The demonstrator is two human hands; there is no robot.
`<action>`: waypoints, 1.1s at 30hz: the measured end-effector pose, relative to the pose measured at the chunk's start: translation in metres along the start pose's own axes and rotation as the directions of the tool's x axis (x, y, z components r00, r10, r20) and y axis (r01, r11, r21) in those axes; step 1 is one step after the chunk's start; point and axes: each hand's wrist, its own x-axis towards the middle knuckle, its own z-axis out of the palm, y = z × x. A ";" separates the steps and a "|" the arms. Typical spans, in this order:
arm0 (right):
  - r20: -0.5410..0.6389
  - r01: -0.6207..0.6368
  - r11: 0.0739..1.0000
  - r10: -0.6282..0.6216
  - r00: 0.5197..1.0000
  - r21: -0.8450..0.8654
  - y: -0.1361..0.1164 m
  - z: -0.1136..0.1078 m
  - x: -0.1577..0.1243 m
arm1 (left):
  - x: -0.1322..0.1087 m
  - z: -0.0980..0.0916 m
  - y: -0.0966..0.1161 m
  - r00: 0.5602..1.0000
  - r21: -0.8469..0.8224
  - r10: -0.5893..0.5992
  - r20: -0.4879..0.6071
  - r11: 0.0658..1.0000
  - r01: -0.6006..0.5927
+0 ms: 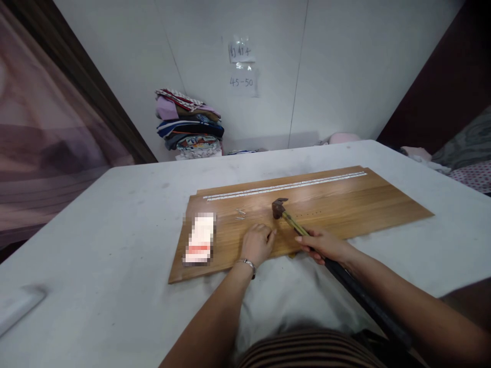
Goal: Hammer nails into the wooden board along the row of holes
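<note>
Head view: my right hand (320, 244) is closed around the handle of a hammer (287, 217), its head resting on the wooden board (345, 204) on the white table (115, 214). My left hand (258, 244) lies curled on the board just beside the hammer head, fingertips pinched; I cannot tell what they hold. Loose nails (240, 214) lie nearby.

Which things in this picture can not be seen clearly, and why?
Head view only:
- Small box on the wooden board: its face is pixelated, so its label is unreadable.
- Nails on the board: too small to count.
- Whatever the left hand pinches: hidden by its fingertips.
- Hammer handle: its middle is covered by the right hand.
- Upper wall note: too small to read.
</note>
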 end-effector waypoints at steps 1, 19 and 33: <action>0.003 0.001 1.000 -0.001 1.000 -0.002 0.000 0.000 0.000 | 0.000 0.000 0.000 1.000 0.001 -0.002 0.001 1.000 0.002; 0.017 0.030 0.999 -0.029 0.999 -0.024 0.002 -0.001 -0.001 | 0.000 -0.001 0.001 1.000 0.008 0.000 0.008 1.000 0.000; 0.007 0.023 1.000 -0.023 1.000 -0.004 0.000 0.000 -0.002 | -0.001 -0.001 0.001 1.000 -0.014 -0.008 -0.004 1.000 0.008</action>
